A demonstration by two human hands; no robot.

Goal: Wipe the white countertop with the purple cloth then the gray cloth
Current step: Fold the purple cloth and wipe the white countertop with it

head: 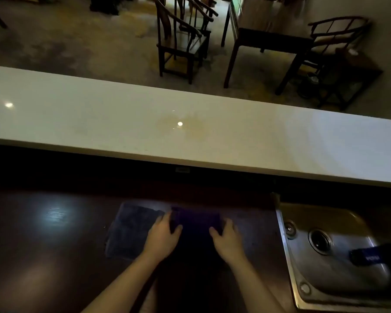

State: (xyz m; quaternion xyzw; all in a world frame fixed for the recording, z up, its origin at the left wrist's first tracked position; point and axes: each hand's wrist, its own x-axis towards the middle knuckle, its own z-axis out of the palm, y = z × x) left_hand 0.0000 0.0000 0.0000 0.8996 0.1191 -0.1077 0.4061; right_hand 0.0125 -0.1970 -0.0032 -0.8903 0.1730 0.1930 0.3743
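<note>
Purple cloth (195, 220) lies flat on the dark lower desk (43, 245), below the front edge of the white countertop (122, 123). Both hands are on it: left hand (161, 236) at its left edge, right hand (227, 237) at its right edge. Left thumb overlaps the cloth's left side, right thumb points inward onto the right side. Fingers (165, 219) look spread and pressed flat rather than curled; lighting is dim, so can't tell whether either hand is actually pinching fabric or just resting.

Gray cloth (129, 231) sits just left of the purple one, also flat on the dark desk, touching or slightly under the purple cloth's left edge; the left hand covers that seam, so overlap is unclear.

White countertop runs across the frame as a raised ledge, tilted down to the right in view. Yellowish stain (190, 125) near its middle, with a bright light reflection inside it. Second reflection far left.

Steel sink (339, 256) is set into the lower desk at right, well clear of the cloths. Drain opening visible, plus a dark blue object (370, 256) lying in the basin; can't identify it.

Behind the countertop: floor, wooden chairs (183, 37) and a dark table (269, 41).
</note>
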